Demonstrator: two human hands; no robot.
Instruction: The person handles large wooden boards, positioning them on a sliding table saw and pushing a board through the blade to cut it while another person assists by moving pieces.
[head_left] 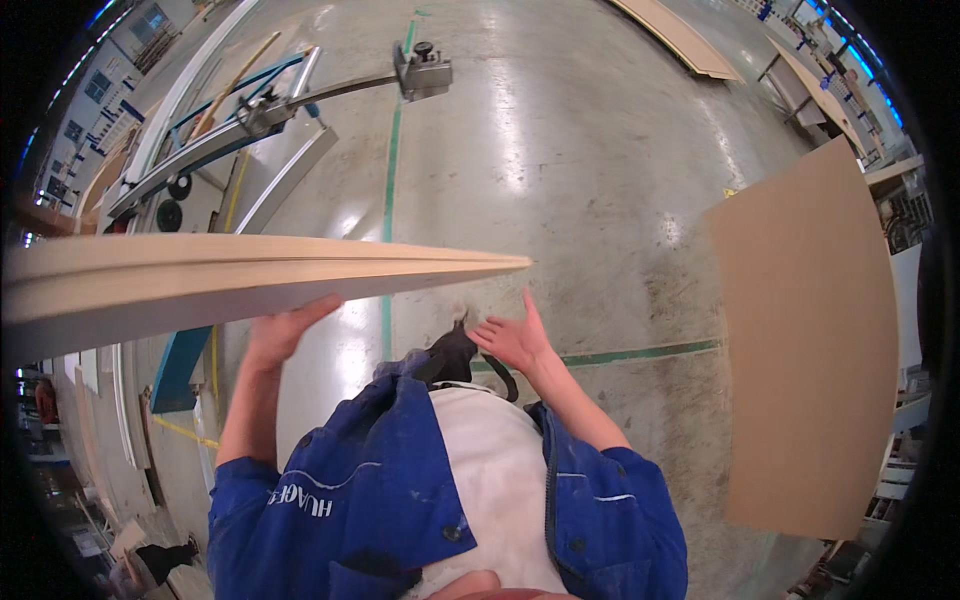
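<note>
1. Stretching in from the left side, the pale stacked boards [270, 264] lie in front of the person, their narrow end above the floor [600, 210]. At least two layers show at the edge; what supports the far end, I cannot tell.

2. The left hand [285, 335] is at the lower side of the boards, seemingly touching it. Part of its fingers is hidden, so I cannot tell whether they grip.

3. The right hand [515, 342] is spread open and holds nothing. It is near the narrow end, apparently apart from it.

4. In my judgement, this end could drop or swing if the left hand alone must carry weight. The layers could also slide on each other, if they are loose.

5. Farther away, beyond the boards, stands a machine with a metal arm [345, 88]; a careless turn could knock against it. At the right is a large brown panel [810, 360], well apart.
</note>
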